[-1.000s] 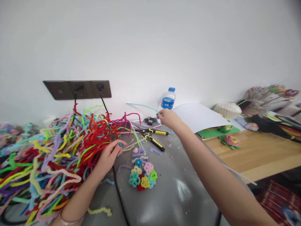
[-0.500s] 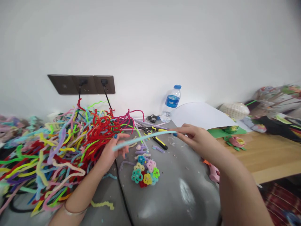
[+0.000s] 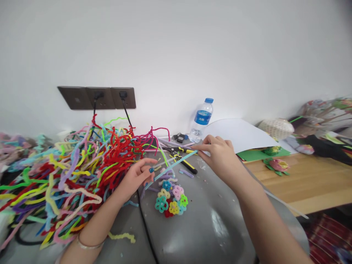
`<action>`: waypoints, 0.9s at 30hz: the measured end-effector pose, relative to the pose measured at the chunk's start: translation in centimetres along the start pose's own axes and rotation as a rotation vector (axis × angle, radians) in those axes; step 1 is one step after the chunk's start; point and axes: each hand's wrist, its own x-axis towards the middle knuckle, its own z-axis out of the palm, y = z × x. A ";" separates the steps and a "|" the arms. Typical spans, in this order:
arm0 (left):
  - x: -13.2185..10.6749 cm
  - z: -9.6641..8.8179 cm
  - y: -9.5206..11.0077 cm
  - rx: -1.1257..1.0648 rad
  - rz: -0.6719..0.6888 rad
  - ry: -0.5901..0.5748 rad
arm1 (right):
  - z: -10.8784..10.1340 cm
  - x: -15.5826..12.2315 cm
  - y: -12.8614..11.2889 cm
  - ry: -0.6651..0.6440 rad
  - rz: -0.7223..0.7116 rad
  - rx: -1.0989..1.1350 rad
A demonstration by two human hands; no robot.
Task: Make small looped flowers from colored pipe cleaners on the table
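Note:
A light blue pipe cleaner [image 3: 180, 160] stretches slantwise between my two hands. My right hand [image 3: 220, 156] pinches its upper end between thumb and fingers. At the lower end, the curled fingers of my left hand [image 3: 139, 174] close around it, and a short tip pokes out below them. Just under the strand lies a cluster of small pipe-cleaner flowers [image 3: 173, 208] in teal, yellow, pink, green and red. Pliers with yellow-and-black handles [image 3: 187, 167] rest behind the strand, partly covered by it.
A big tangled heap of coloured pipe cleaners [image 3: 79, 172] covers the left side. A black cable [image 3: 145, 229] crosses the grey table [image 3: 209, 238]. Towards the wall stands a water bottle [image 3: 203, 116], with white paper [image 3: 238, 134] beside it. A wooden surface [image 3: 297, 183] holds a paper flower [image 3: 277, 165].
The pipe cleaner has swung to a steeper slant, its left end lower. My left hand has moved slightly right and closed on it; my right hand has shifted a little left and up.

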 end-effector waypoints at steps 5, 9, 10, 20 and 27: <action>0.1 0.1 -0.3 0.276 0.139 -0.048 | 0.4 0.3 -0.2 0.150 -0.002 -0.005; 0.1 0.3 -0.9 0.412 0.194 0.048 | 0.2 0.7 -0.6 0.186 -0.039 0.028; 0.1 0.4 -1.0 0.405 0.199 0.089 | 0.1 0.8 -0.7 0.191 -0.046 0.035; -0.1 0.0 -0.3 0.483 0.182 0.095 | -0.3 1.3 -1.0 0.195 -0.019 0.172; 0.0 0.3 -0.1 0.377 0.258 0.204 | 1.0 -0.4 -3.5 0.476 0.244 0.795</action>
